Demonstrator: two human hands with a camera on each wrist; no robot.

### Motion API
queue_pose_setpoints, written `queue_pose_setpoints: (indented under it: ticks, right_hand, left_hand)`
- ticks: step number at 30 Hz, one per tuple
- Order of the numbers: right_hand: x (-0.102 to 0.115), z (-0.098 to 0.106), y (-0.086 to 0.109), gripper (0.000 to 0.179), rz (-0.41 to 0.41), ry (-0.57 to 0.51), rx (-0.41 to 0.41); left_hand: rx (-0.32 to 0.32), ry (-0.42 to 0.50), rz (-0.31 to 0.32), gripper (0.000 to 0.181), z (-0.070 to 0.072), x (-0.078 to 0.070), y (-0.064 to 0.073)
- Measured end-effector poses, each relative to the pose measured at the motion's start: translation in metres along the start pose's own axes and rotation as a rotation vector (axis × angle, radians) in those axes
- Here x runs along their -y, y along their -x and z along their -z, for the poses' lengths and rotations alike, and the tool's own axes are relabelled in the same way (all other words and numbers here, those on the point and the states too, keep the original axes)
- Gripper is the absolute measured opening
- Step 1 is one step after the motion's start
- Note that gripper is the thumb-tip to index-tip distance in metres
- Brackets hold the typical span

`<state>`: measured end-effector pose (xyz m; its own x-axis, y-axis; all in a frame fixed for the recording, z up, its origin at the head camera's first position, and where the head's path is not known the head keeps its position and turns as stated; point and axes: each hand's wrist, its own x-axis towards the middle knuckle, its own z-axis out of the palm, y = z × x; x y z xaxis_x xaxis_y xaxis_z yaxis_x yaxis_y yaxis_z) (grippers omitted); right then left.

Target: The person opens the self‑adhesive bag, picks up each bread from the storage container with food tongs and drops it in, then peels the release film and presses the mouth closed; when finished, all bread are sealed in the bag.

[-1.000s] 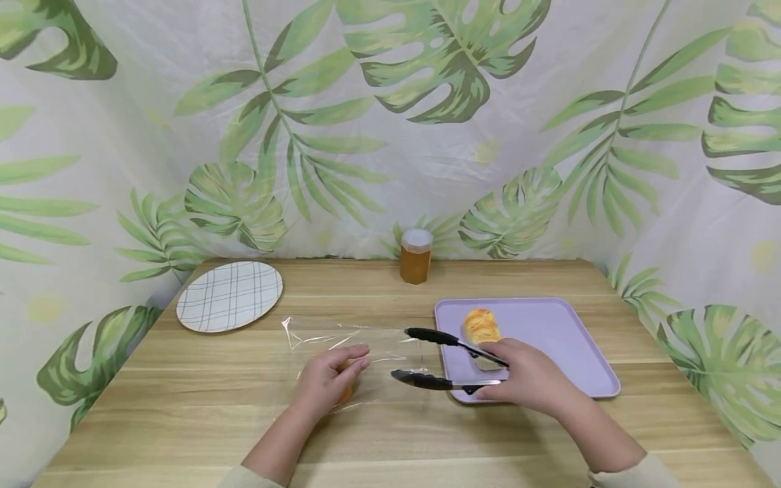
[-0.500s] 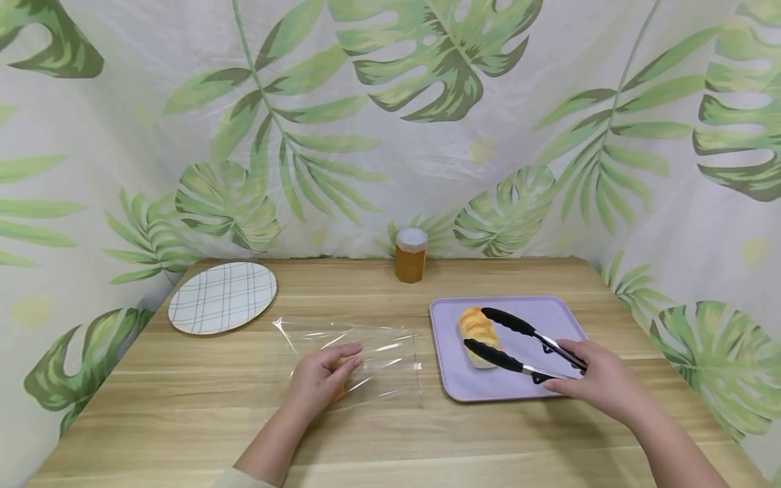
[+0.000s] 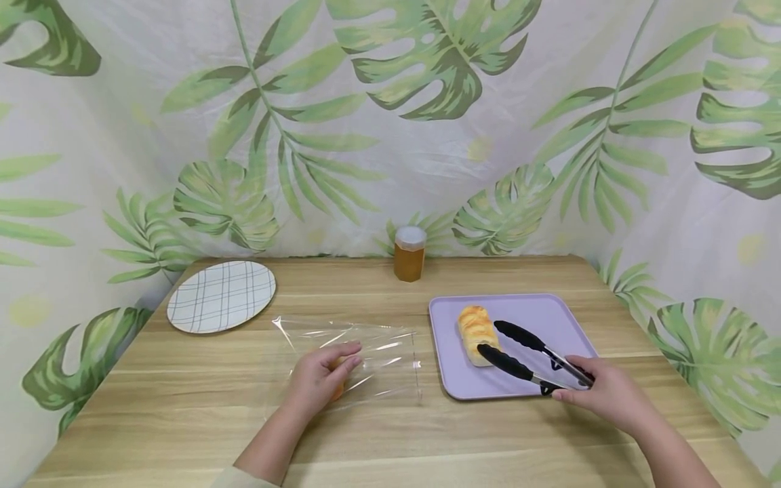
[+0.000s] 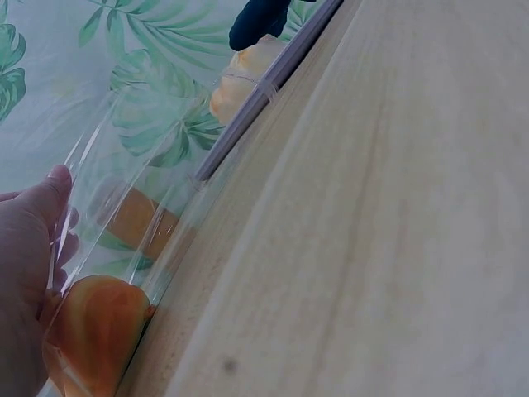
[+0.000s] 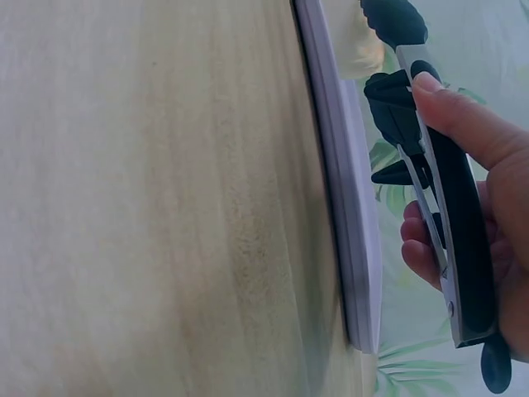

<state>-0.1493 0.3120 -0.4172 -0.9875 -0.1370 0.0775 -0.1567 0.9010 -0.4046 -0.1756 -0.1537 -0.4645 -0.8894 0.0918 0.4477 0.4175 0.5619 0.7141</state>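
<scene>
My left hand [image 3: 323, 379] pinches the upper layer of a clear plastic bag [image 3: 384, 366] on the table, thumb against fingers. An orange-brown bread roll [image 4: 99, 331] lies inside the bag, mostly hidden by the hand in the head view. My right hand [image 3: 610, 396] grips black-tipped metal tongs [image 3: 518, 362] by their arms. The tongs' spread tips hang over a lilac tray [image 3: 564, 325], at the right side of a yellow-striped bread [image 3: 478, 335]. The near tip overlaps the bread's lower right in the head view.
A white plate [image 3: 222, 298] with a dark check pattern lies at the back left. An amber jar [image 3: 409, 254] with a pale lid stands at the table's back edge. Behind the wooden table [image 3: 366, 451] hangs a leaf-patterned cloth [image 3: 342, 135].
My right hand has carried the tongs from beside the bag rightward over the tray, then slightly down and right along the bread. The left hand has kept its hold on the bag.
</scene>
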Motion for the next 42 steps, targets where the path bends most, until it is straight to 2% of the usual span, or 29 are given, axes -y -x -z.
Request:
queue_pose_setpoints:
  ticks: [9,23,34,42]
  right_hand:
    - [0.001,-0.003,-0.004,0.074,-0.022,-0.027,0.05]
    - [0.006,-0.004,-0.003,0.062,-0.04,-0.024,0.03]
    - [0.011,-0.009,0.003,0.075,-0.026,-0.019,-0.019]
    - [0.026,-0.018,0.004,0.077,-0.045,-0.012,-0.002]
  left_hand:
    - [0.01,0.007,-0.005,0.019,0.0,0.0,-0.001]
    - [0.003,0.017,0.003,0.02,-0.001,0.001,-0.001]
    - [0.004,0.019,0.009,0.019,-0.001,0.0,0.0]
    - [0.003,0.016,0.004,0.019,0.001,-0.001,0.001]
